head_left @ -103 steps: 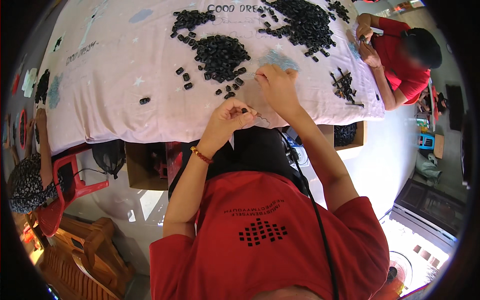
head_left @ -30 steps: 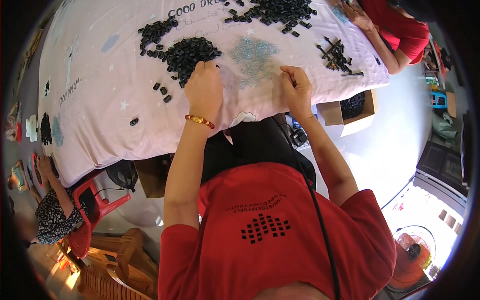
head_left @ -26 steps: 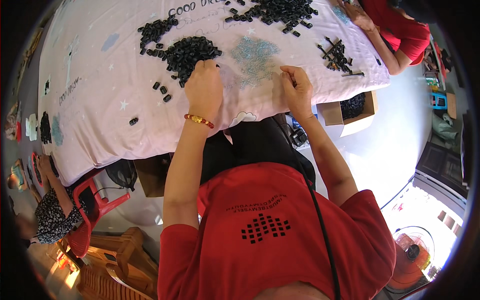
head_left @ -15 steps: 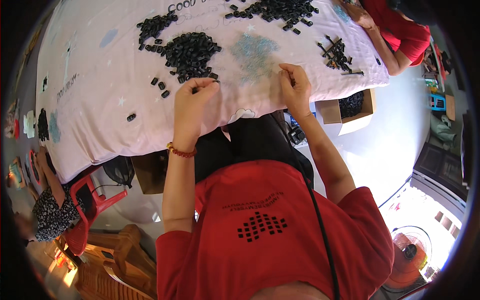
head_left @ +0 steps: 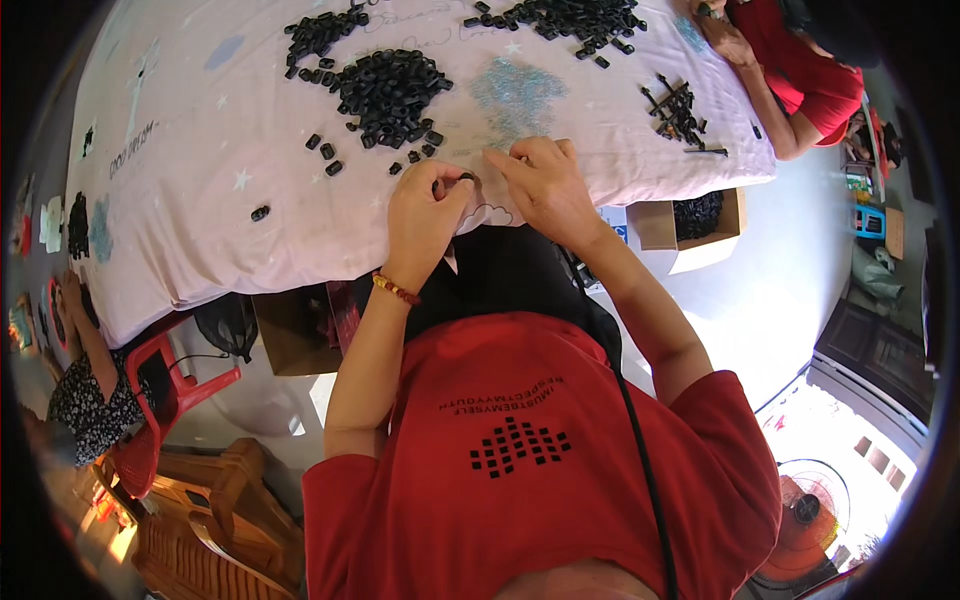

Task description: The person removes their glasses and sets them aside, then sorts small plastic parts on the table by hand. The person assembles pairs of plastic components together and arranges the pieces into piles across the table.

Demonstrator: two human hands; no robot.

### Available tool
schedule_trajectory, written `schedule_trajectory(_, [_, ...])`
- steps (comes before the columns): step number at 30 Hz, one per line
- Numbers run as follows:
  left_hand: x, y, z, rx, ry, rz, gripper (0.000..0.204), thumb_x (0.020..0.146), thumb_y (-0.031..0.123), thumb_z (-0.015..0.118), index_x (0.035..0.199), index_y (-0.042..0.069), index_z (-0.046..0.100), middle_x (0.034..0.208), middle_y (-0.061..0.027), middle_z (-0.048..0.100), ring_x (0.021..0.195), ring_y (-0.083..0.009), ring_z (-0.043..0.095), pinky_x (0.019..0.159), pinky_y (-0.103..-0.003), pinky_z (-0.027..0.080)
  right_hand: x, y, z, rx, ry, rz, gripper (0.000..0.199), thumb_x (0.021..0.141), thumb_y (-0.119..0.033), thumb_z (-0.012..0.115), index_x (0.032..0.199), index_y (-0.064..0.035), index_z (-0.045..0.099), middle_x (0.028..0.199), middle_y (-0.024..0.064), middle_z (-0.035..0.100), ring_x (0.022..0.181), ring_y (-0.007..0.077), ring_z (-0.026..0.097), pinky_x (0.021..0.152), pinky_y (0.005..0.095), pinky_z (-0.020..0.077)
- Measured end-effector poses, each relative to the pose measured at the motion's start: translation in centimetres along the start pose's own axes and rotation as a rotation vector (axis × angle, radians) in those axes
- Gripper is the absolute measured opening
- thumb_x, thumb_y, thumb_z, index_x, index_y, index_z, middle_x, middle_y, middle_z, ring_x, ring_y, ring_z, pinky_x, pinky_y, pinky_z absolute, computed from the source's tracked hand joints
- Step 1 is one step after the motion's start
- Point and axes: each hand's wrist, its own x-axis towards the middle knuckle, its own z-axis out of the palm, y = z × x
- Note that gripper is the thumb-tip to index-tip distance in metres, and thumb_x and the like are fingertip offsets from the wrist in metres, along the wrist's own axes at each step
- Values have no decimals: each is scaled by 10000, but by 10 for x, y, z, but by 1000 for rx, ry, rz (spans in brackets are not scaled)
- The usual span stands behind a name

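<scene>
Pinching one small black plastic ring [head_left: 466, 177] in our left hand [head_left: 425, 215] at the soft pink cloth's [head_left: 200, 170] near edge, we curl our right hand [head_left: 545, 185] beside it, grasp unclear; two ring heaps [head_left: 390, 85] lie beyond

I watch the left hand [head_left: 425, 215], which a second ago reached into the heap of black pieces [head_left: 388, 84], drawn back to the table's near edge, pinching a small black piece [head_left: 466, 177]. It now meets the right hand [head_left: 540, 185], fingertips nearly touching.
</scene>
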Motion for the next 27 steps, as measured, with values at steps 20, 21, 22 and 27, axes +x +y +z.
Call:
schedule_trajectory(20, [-5, -15, -13, -435, -163, -37, 133, 861, 50, 691, 953, 5, 607, 782, 28, 479, 668, -49, 448, 582, -211, 403, 7, 7, -1, -182, -8, 99, 424, 857, -148, 661, 1278, -106, 639, 1302, 47, 616, 1227, 243, 541, 1035, 472, 348])
schedule_trajectory(21, [-6, -13, -14, -452, -166, -45, 129, 864, 47, 680, 952, 10, 594, 781, 27, 479, 665, -50, 448, 581, -212, 403, 9, 5, 2, -208, -16, 75, 403, 858, -147, 663, 1259, -110, 648, 1292, 47, 622, 1206, 247, 550, 1026, 468, 352])
schedule_trajectory(22, [-7, -12, -15, -452, -164, -44, 129, 864, 47, 680, 952, 10, 594, 781, 27, 479, 665, -50, 448, 581, -212, 403, 10, 5, 4, -233, -25, 50, 382, 860, -146, 665, 1241, -114, 658, 1283, 47, 627, 1185, 251, 558, 1016, 463, 357])
schedule_trajectory(27, [-8, -17, -18, -531, -188, -130, 135, 866, 43, 671, 958, 15, 577, 846, 9, 494, 730, -60, 462, 636, -218, 420, 13, 14, 5, -142, -22, 107, 385, 886, -199, 668, 1264, -126, 645, 1345, 82, 594, 1226, 276, 533, 1026, 477, 361])
